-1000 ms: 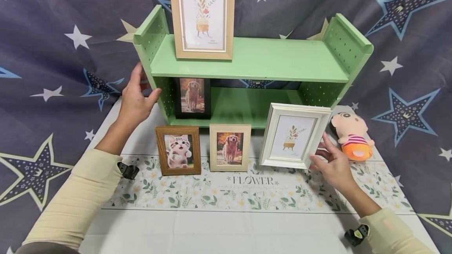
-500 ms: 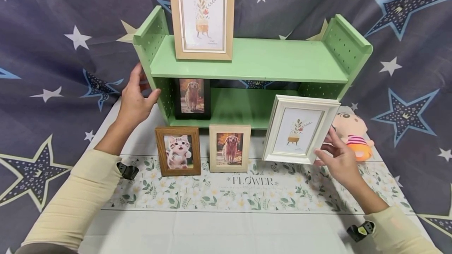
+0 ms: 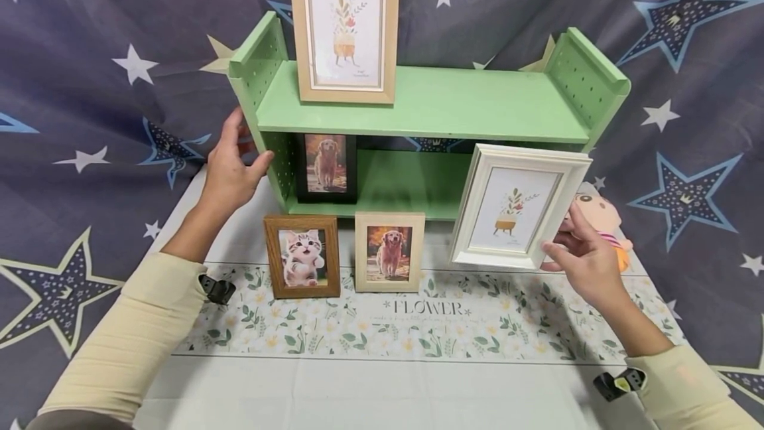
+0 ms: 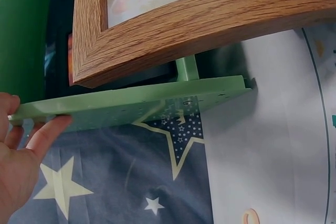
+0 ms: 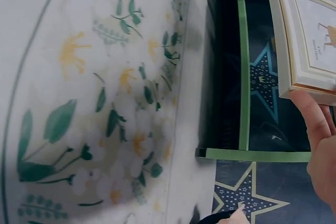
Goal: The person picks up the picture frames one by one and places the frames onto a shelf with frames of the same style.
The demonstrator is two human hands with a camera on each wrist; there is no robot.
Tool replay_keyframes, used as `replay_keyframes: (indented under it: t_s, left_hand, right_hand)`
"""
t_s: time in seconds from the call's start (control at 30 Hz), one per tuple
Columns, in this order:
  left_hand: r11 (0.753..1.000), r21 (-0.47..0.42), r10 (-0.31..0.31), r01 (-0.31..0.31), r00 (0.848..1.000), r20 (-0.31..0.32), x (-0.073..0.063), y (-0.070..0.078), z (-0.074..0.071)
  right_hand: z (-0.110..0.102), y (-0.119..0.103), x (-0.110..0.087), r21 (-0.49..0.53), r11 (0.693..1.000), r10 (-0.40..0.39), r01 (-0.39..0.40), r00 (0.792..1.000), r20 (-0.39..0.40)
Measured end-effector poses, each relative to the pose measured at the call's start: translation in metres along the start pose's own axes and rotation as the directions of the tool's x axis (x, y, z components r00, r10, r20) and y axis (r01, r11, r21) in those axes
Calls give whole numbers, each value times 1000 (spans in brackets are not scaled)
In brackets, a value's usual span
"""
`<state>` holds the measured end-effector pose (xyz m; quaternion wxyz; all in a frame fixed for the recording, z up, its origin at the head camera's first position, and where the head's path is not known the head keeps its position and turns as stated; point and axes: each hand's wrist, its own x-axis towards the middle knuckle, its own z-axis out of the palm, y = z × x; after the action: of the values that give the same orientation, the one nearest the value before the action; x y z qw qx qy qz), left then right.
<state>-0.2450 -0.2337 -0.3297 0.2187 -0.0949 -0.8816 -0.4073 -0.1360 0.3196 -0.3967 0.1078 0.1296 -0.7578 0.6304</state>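
Note:
My right hand [image 3: 587, 257] grips the lower right edge of a white picture frame [image 3: 570, 171] showing a potted plant print. The frame is held tilted in front of the right part of the green shelf [image 3: 465, 101], above the tabletop. In the right wrist view the thumb presses the frame's [image 5: 286, 72] lower corner. My left hand [image 3: 229, 168] holds the shelf's left side panel [image 4: 131, 98], thumb along its outside. A brown wooden frame [image 3: 302, 290] with a kitten photo and a pale wooden frame [image 3: 389, 285] with a dog photo stand before the shelf.
On the upper board stands a beige frame [image 3: 346, 95] with a plant print. A black frame [image 3: 327, 196] with a dog photo is on the lower board, left. A plush doll [image 3: 603, 214] lies right of the shelf. Floral cloth [image 3: 430, 340] covers the table; starry fabric [image 3: 173, 38] hangs behind.
My right hand has raised the white frame and moved it to the right, so it now overlaps the doll and the shelf's right side. My left hand stays on the panel.

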Motion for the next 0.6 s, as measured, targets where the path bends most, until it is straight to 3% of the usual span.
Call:
replay_keyframes:
  t_s: [0.23, 0.6]
  left_hand:
    - [1000, -1, -17, 17, 1000, 5, 0, 0, -1]
    - [1000, -6, -12, 13, 1000, 15, 0, 0, -1]
  right_hand:
    - [-3, -6, 5, 22, 998, -58, 58, 998, 1]
    - [-5, -19, 11, -28, 997, -71, 70, 997, -14]
